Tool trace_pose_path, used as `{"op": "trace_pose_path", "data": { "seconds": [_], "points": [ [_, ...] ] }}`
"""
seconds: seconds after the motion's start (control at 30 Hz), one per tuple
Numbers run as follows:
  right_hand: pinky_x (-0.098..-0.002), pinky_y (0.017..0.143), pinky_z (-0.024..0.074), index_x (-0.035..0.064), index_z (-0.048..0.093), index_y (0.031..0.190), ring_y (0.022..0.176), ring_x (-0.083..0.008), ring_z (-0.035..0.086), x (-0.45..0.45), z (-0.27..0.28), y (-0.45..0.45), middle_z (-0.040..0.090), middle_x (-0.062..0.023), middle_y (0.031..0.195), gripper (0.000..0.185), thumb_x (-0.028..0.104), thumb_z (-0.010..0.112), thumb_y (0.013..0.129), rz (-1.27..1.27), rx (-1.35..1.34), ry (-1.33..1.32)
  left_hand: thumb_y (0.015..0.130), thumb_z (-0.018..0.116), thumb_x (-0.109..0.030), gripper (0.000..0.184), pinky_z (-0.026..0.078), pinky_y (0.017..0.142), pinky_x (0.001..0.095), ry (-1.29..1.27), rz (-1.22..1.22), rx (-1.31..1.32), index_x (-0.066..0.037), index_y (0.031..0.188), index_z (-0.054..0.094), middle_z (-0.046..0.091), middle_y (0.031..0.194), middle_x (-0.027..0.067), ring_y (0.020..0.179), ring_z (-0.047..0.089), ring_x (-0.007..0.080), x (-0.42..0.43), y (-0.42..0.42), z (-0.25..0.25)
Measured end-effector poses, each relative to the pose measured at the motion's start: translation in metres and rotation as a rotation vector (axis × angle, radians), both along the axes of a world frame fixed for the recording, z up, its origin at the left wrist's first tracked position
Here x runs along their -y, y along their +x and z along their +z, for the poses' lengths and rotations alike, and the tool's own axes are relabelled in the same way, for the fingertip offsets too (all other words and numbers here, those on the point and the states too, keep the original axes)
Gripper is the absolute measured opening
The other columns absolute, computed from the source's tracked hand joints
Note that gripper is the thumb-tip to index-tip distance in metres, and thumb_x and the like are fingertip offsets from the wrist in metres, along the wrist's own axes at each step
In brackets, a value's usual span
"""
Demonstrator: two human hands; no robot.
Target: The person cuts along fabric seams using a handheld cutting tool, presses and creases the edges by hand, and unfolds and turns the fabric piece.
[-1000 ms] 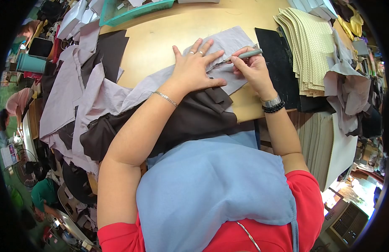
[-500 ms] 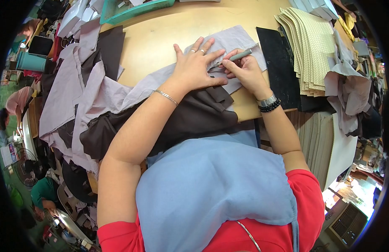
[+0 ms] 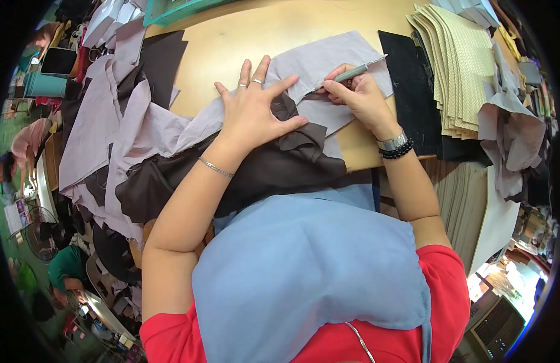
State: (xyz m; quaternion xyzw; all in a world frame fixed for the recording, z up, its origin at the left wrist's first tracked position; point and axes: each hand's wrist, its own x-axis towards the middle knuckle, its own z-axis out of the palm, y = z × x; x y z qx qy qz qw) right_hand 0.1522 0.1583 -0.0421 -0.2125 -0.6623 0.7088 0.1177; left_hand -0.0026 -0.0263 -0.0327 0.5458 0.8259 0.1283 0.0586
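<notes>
My left hand [image 3: 253, 112] lies spread on the cloth, fingers apart, with rings on two fingers. Under and beside it are light grey fabric [image 3: 322, 54] and dark brown fabric [image 3: 274, 169], which is bunched toward the table's front edge. In my right hand [image 3: 361, 100] is a slim grey-green pen-like tool [image 3: 351, 74], pinched between thumb and fingers. The tool's tip is near a fold of the light grey fabric; its exact contact is too small to tell.
A teal tray [image 3: 183, 11] sits at the back. To the right are a black sheet [image 3: 410, 97] and a stack of cream textured sheets [image 3: 458, 72]. Draped grey cloth [image 3: 89, 127] hangs at the left. Two people [image 3: 29, 142] are beyond the table, far left.
My left hand has shifted left across the cloth, uncovering more dark fabric near its thumb. My right hand still holds the tool, now raised slightly. The view has shifted a little.
</notes>
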Motion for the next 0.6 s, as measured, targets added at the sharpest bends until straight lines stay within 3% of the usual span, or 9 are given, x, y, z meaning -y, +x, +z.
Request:
{"op": "trace_pose_path", "data": {
  "seconds": [0.1, 0.2, 0.3, 0.43, 0.6],
  "points": [
    [-0.0213, 0.076, 0.0489, 0.0064, 0.064, 0.099, 0.082, -0.0074, 0.063, -0.003, 0.001, 0.001, 0.071, -0.0049, 0.092, 0.012, 0.017, 0.067, 0.095, 0.041, 0.012, 0.014, 0.066, 0.073, -0.071, 0.079, 0.012, 0.100, 0.0831, -0.001, 0.000, 0.001, -0.041, 0.137, 0.057, 0.028, 0.161, 0.0131, 0.148, 0.021, 0.0425, 0.000, 0.000, -0.001],
    [-0.0228, 0.078, 0.0492, 0.0072, 0.061, 0.098, 0.083, -0.0094, 0.063, -0.004, 0.011, 0.004, 0.070, -0.0052, 0.092, 0.010, 0.015, 0.065, 0.095, 0.168, 0.027, -0.197, 0.066, 0.074, -0.071, 0.080, 0.012, 0.101, 0.0829, 0.006, 0.005, 0.009, -0.040, 0.137, 0.056, 0.027, 0.161, 0.0131, 0.148, 0.021, 0.0424, 0.000, 0.001, -0.002],
    [-0.0271, 0.083, 0.0512, 0.0079, 0.058, 0.098, 0.088, -0.0121, 0.064, 0.002, 0.010, 0.008, 0.068, -0.0061, 0.094, 0.009, 0.013, 0.064, 0.094, 0.079, -0.064, -0.396, 0.067, 0.074, -0.071, 0.082, 0.012, 0.101, 0.0821, -0.018, 0.005, 0.000, -0.039, 0.140, 0.054, 0.028, 0.160, 0.0127, 0.148, 0.021, 0.0426, -0.001, 0.001, 0.000],
    [-0.0321, 0.088, 0.0564, 0.0062, 0.058, 0.099, 0.091, -0.0148, 0.067, 0.003, -0.008, 0.008, 0.068, -0.0063, 0.096, 0.010, 0.014, 0.064, 0.096, -0.116, -0.240, -0.381, 0.071, 0.079, -0.053, 0.058, 0.012, 0.103, 0.0805, 0.205, -0.034, 0.080, -0.030, 0.122, 0.066, 0.035, 0.158, 0.0109, 0.147, 0.025, 0.0397, 0.003, -0.002, -0.010],
    [-0.0324, 0.086, 0.0580, 0.0051, 0.058, 0.100, 0.089, -0.0151, 0.068, -0.012, -0.012, 0.017, 0.068, -0.0074, 0.097, 0.008, 0.011, 0.063, 0.096, -0.151, -0.194, -0.265, 0.077, 0.077, -0.029, 0.022, 0.010, 0.106, 0.0778, 0.396, -0.176, 0.192, -0.021, 0.095, 0.069, 0.053, 0.144, 0.0038, 0.141, 0.041, 0.0289, 0.020, -0.010, -0.015]
  ]
}}
